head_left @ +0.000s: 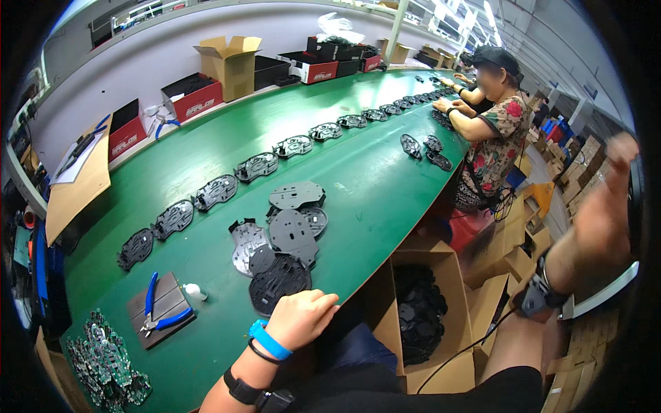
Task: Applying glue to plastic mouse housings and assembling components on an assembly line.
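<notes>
My left hand [303, 318] rests at the near edge of the green table, its fingers curled together and nothing showing in them. Just beyond it lies a black moulded plastic shell [279, 283]. That shell is part of a loose pile with a flat grey plastic plate [292, 234], another plate [296, 195] and a shell with a bright inner face [249, 249]. My right hand [609, 186] is raised at the far right, away from the table. Motion smears its fingers, so their pose and any contents are unclear.
Blue-handled cutters [162, 311] lie on a dark block beside a small white bottle [195, 292]. Green circuit boards [107, 365] are heaped at lower left. A row of shells [257, 166] crosses the table. A carton [441, 310] holds black parts. A co-worker [492, 131] handles parts.
</notes>
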